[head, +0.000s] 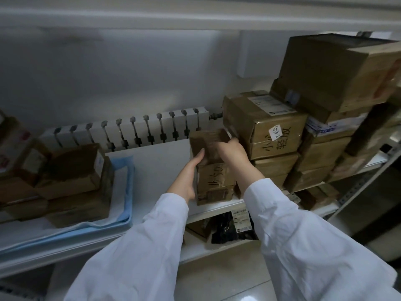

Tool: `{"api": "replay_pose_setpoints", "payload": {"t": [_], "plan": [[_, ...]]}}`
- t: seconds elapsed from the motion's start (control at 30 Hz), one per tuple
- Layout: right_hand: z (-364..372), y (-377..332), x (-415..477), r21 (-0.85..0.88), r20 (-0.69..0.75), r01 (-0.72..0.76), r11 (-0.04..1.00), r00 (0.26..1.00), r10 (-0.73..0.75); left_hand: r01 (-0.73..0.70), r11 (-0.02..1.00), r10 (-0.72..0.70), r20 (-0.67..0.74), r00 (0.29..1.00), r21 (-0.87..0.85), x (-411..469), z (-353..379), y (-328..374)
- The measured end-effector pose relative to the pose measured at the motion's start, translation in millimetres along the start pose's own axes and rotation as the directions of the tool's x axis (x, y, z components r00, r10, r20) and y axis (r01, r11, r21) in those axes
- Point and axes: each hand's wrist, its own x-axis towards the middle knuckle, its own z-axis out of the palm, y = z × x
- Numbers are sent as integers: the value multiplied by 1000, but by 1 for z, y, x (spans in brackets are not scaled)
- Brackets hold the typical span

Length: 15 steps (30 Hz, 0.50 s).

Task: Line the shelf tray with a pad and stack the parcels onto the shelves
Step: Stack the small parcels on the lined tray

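Observation:
A small brown cardboard parcel (pixel 208 141) sits on top of a taller taped parcel (pixel 214 181) with handwriting, both on the white shelf (pixel 165 157). My left hand (pixel 188 177) lies flat against the left side of this stack, fingertips reaching the top parcel. My right hand (pixel 232 152) grips the top parcel's right end, fingers curled over it. To the left, a blue tray (pixel 128 192) lined with a white pad (pixel 118 192) holds several brown parcels (pixel 76 181).
A tall pile of cardboard boxes (pixel 303 127) fills the shelf's right side, right beside my right hand. A white radiator (pixel 134 131) runs along the wall behind. The lower shelf holds a black bag (pixel 227 231) and a box. A metal upright (pixel 364 183) stands at far right.

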Motion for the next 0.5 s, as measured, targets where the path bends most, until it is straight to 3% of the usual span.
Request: {"api": "replay_pose_setpoints", "payload": {"t": [0.13,0.3,0.43,0.5], "plan": [[-2,5,4,139,23,56,989,998,-60,-2,999,8,124,992,-47,13,-7,-2],[4,-3,6,248,-40,184,951,983,-179,-146,986,145,-13,989,-86,20,-11,8],[10,-10,11,502,42,36,864,997,-66,-218,954,198,-112,974,-204,34,-32,14],[13,-4,17,462,87,-51,885,996,12,-212,935,188,-109,976,-283,39,-40,13]]}}
